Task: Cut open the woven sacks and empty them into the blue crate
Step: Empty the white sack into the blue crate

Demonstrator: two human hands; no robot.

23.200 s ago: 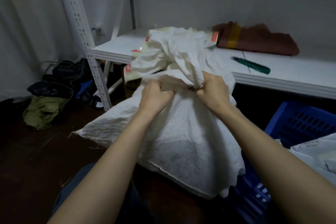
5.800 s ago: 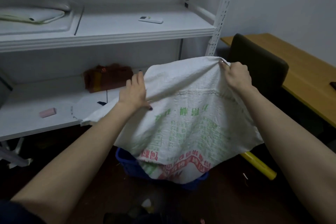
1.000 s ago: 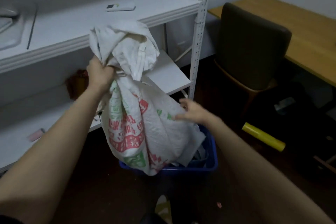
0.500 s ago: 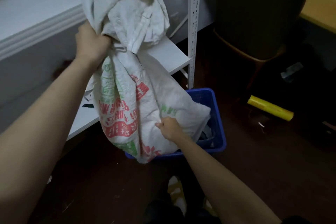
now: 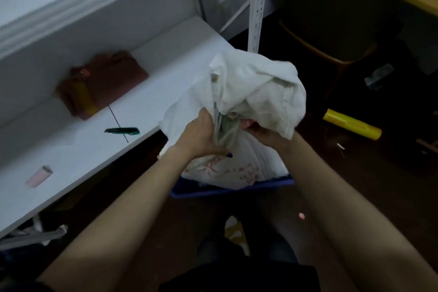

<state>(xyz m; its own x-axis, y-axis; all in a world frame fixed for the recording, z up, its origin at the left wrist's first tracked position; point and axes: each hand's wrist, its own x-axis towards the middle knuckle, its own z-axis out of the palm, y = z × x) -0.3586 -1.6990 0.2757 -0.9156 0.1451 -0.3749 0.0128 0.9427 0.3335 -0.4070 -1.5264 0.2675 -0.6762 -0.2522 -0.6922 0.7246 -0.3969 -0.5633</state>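
Note:
A white woven sack (image 5: 256, 92) with red and green print stands in the blue crate (image 5: 227, 191), whose front rim alone shows beneath it. My left hand (image 5: 201, 134) grips the bunched neck of the sack from the left. My right hand (image 5: 265, 134) grips the same neck from the right, partly hidden under the crumpled top of the sack. A green utility knife (image 5: 122, 131) lies on the lower white shelf (image 5: 71, 149), to the left of the sack.
On the shelf lie a brown folded sack (image 5: 99, 83) and a pink eraser-like block (image 5: 39, 176). A white shelf post (image 5: 258, 2) rises behind the sack. A dark chair (image 5: 336, 7) and a yellow roll (image 5: 352, 124) are at the right. My foot (image 5: 235, 232) is near the crate.
The sack has come down lower into the crate. My left hand dropped with its neck, and my right hand left the sack's side and now grips the neck too.

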